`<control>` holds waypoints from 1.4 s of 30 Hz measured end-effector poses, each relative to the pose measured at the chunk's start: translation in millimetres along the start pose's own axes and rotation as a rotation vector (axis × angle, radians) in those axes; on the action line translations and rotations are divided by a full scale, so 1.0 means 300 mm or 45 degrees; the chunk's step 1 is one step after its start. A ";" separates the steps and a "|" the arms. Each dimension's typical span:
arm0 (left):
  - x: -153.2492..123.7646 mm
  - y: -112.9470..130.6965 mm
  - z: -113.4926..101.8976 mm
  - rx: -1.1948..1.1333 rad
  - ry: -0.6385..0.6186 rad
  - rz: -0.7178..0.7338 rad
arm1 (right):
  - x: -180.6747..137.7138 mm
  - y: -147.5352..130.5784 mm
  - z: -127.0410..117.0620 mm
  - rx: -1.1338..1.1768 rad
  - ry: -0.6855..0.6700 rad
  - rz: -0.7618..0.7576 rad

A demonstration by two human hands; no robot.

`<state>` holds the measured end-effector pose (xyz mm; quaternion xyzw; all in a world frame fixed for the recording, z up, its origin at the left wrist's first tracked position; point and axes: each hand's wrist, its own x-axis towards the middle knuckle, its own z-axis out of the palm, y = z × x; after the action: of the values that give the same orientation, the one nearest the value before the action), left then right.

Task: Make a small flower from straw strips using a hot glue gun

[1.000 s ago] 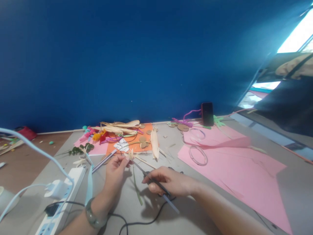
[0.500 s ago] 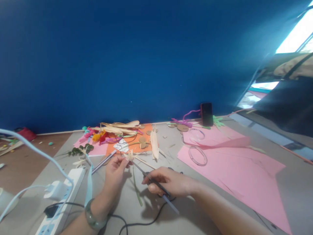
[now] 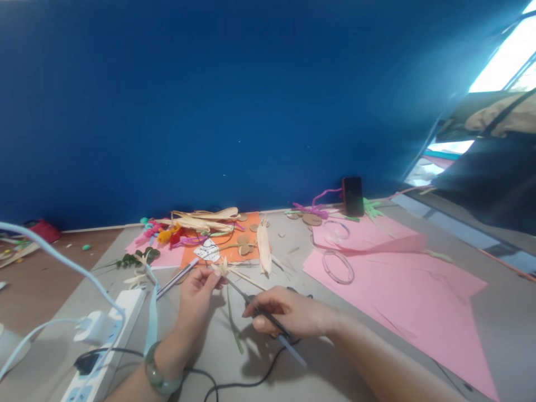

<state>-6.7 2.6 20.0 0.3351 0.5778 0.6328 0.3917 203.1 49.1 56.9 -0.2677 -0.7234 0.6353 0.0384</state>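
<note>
Between thumb and fingers, my left hand (image 3: 200, 287) pinches a small pale flower-like piece (image 3: 224, 267) that looks made of dried husk. My right hand (image 3: 285, 312) is closed on dark, slim tweezers (image 3: 268, 317), whose pointed tip reaches the pale piece at my left fingertips. Below the right hand a translucent glue stick (image 3: 295, 353) pokes out, near a black cord (image 3: 251, 384); whatever it sits in is mostly hidden by the hand. A green strip (image 3: 234, 326) hangs or lies between the hands; I cannot tell which.
Dried husks (image 3: 263, 245) lie on and beside orange paper (image 3: 247, 257). At left stands a power strip (image 3: 125, 312) with plugs and cables. Large pink sheets (image 3: 402, 285) with a clear ring (image 3: 338, 267) cover the right. A phone (image 3: 352, 196) leans against the blue partition (image 3: 251, 111).
Both hands, the pale piece and the tweezers keep nearly the same position. The whole view has shifted very slightly.
</note>
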 end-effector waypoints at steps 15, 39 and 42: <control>-0.005 0.004 0.006 0.012 0.005 0.021 | 0.003 -0.001 -0.006 -0.010 -0.026 -0.023; 0.002 -0.005 0.004 0.022 -0.018 0.058 | 0.003 -0.004 -0.004 -0.038 0.019 0.048; 0.004 -0.009 0.003 -0.004 -0.024 0.049 | 0.005 0.001 -0.007 -0.001 -0.001 0.034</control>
<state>-6.0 4.1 17.4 0.3517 0.5664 0.6379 0.3854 202.8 51.6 56.6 -0.2769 -0.7200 0.6356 0.0294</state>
